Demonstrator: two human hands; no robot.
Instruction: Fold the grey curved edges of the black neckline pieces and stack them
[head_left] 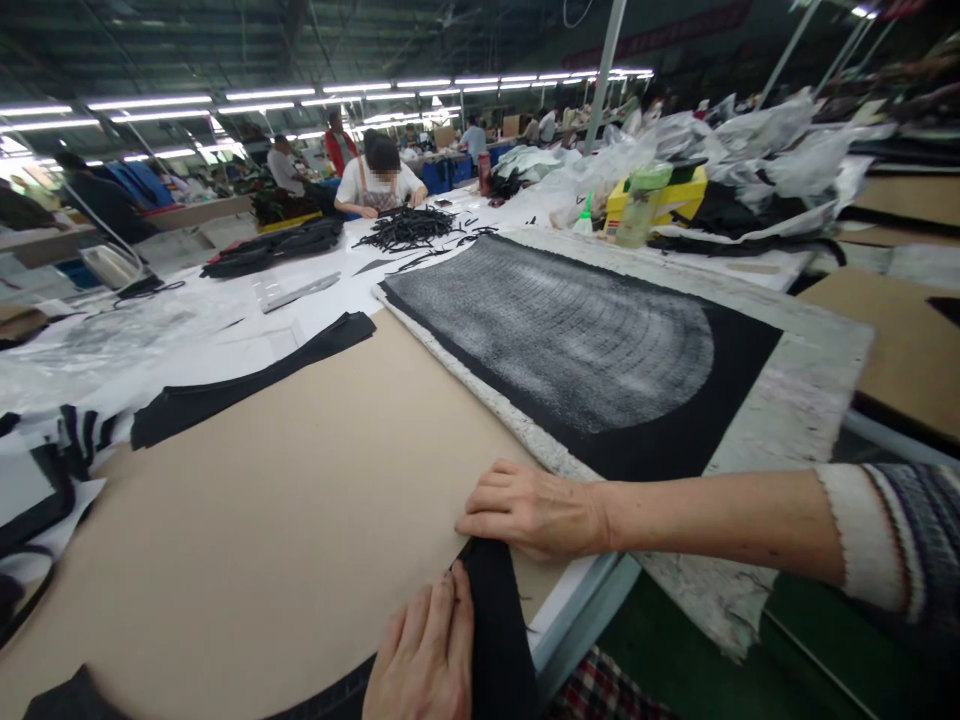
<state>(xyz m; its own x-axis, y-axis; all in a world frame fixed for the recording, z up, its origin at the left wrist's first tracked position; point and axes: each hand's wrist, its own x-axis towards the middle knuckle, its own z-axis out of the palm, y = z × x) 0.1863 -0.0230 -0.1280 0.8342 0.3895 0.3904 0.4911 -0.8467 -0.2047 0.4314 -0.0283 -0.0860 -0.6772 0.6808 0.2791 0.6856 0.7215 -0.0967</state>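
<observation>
My left hand [427,650] lies flat along the inner edge of a black fabric piece [496,625], fingers stretched out side by side. At the top end of that piece my right hand [532,510] is closed, its fingers bent around the fabric's narrow tip; the exact grip is partly hidden. Under both hands is a large tan board [300,480]. Along its far edge rests another strip of black fabric [251,375]. Beyond my right hand, a black sheet with a whitish speckled coating [570,330] lies on a stained pale board [806,390].
A co-worker [381,180] bends over a heap of black strips [409,228] across the table. Clear plastic sheeting [750,150], a yellow box [686,195] and a green-capped bottle [584,215] stand toward the back right. The table's edge [589,605] runs beneath my right forearm.
</observation>
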